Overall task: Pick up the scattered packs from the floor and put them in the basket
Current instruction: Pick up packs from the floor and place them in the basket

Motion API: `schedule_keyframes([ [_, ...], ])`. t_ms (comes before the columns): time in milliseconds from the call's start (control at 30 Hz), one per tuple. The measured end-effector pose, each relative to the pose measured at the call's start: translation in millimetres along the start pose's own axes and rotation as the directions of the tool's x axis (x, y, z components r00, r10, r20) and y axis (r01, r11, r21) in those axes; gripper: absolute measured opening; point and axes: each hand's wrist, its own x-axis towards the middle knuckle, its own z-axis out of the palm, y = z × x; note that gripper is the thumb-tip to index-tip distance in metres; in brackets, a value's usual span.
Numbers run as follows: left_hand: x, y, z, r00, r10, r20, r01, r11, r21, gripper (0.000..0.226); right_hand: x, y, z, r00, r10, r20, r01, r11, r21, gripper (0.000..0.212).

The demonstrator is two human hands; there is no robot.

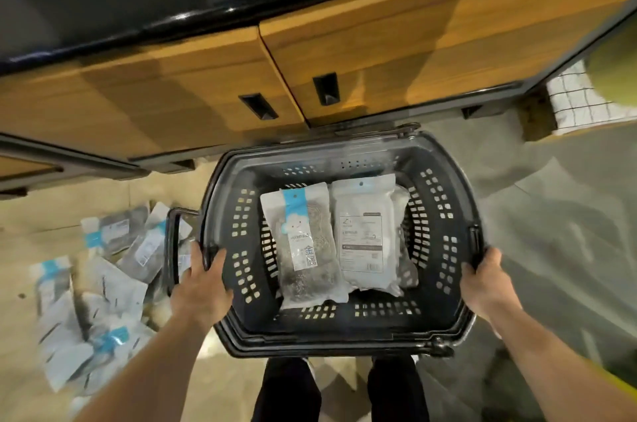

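A black plastic shopping basket [444, 200] fills the middle of the head view, held above the floor. My left hand [203, 283] is shut on its left rim and my right hand [486, 283] is shut on its right rim. Inside it lie a pack with a blue stripe and cloud logo [303, 249] and a white pack with its label up [365, 232], with another pack partly hidden under the white one. Several scattered packs [96, 297] lie in a heap on the floor to the left of the basket.
Wooden cabinet doors [213, 76] with black recessed handles stand just beyond the basket, under a dark counter edge. A white gridded cloth [582, 100] sits at the far right. My legs in dark trousers [337, 390] are below the basket.
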Motion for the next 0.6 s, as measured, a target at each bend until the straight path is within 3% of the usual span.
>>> schedule_keyframes([
  [67, 9.9, -20.3, 6.6, 1.000, -0.020, 0.001, 0.020, 0.991, -0.135, 0.073, -4.9, -13.9, 16.5, 0.999, -0.051, 0.015, 0.051, 0.999, -0.008, 0.032],
  [200, 23.2, -71.4, 16.0, 1.000, 0.023, -0.016, -0.026, 0.973, -0.228, 0.077, -22.6, -36.5, 45.9, 0.998, -0.069, 0.002, 0.069, 0.997, -0.033, 0.034],
  [367, 32.3, -112.1, 16.8, 0.995, 0.101, 0.022, -0.087, 0.932, -0.351, 0.081, -53.5, -61.8, 74.7, 0.987, -0.002, -0.158, -0.020, 0.991, -0.135, 0.047],
  [433, 29.1, -123.1, 14.5, 0.985, 0.149, 0.081, -0.103, 0.904, -0.414, 0.080, -75.1, -84.1, 86.5, 0.957, -0.096, -0.274, 0.012, 0.956, -0.295, 0.060],
  [500, 20.6, -135.2, 8.7, 0.969, 0.226, 0.101, -0.154, 0.870, -0.468, 0.076, -104.7, -114.0, 100.3, 0.913, -0.271, -0.305, 0.133, 0.905, -0.404, 0.068],
  [600, 3.7, -167.6, 0.5, 0.962, 0.272, 0.014, -0.225, 0.824, -0.521, 0.067, -150.5, -161.6, 121.8, 0.852, -0.487, -0.190, 0.331, 0.783, -0.527, 0.071],
])
